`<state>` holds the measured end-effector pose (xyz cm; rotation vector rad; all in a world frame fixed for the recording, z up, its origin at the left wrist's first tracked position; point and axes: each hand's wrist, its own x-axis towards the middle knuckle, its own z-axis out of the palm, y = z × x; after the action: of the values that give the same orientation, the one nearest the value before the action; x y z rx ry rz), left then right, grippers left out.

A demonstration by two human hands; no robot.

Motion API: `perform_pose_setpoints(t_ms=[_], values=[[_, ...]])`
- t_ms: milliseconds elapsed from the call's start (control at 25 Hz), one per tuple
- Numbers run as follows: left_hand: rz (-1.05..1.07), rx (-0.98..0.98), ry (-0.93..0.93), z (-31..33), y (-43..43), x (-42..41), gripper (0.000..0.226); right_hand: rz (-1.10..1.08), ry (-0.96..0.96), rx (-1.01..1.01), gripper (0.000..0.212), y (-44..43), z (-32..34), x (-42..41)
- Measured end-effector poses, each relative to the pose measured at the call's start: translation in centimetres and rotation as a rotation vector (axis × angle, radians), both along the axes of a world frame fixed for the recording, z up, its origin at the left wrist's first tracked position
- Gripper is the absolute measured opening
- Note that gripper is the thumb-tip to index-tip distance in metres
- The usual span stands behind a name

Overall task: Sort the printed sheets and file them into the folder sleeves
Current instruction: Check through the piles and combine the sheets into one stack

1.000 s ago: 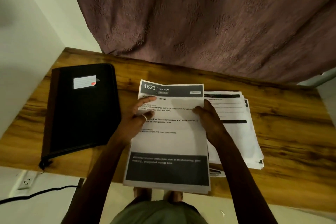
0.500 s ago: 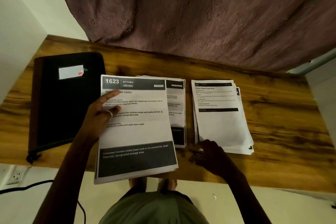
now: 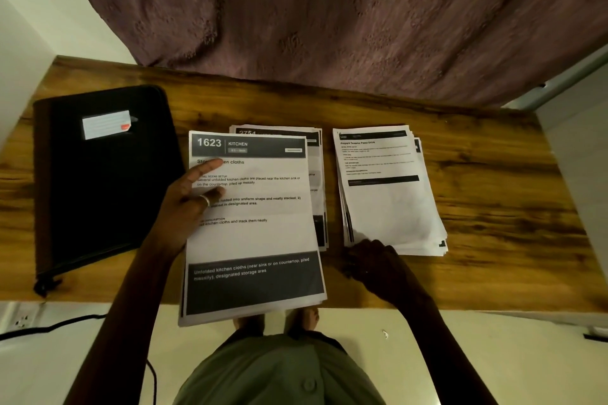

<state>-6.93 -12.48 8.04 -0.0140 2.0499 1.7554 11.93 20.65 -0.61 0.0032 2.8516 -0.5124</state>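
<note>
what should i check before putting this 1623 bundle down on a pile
1. Left hand grips the 1623 bundle: ok.
2. Bundle's sheets squared: not ok, lower edges fan.
3. Middle pile matches: cannot tell, mostly covered.
4. Right pile tidy: not ok, splayed.
5. Right hand clear of the piles: not ok, fingertips at the right pile's corner.
6. Folder open: not ok, closed.

Single head-worn wide-angle view, steeply down and forward, close over the wooden table [image 3: 477, 194].
</note>
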Motion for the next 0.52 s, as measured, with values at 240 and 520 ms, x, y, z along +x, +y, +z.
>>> perform_pose_setpoints(t_ms=[240,520], values=[[-0.036,0.023,0.01,0.2,0.6,0.0,0.046,-0.523,-0.093,-0.894,0.029,-1.1,6.5,-4.9],[-0.133,0.025,0.038,1.2,2.3,-0.8,0.045,-0.641,0.032,-1.325,0.03,-1.7,14.5,-15.7]])
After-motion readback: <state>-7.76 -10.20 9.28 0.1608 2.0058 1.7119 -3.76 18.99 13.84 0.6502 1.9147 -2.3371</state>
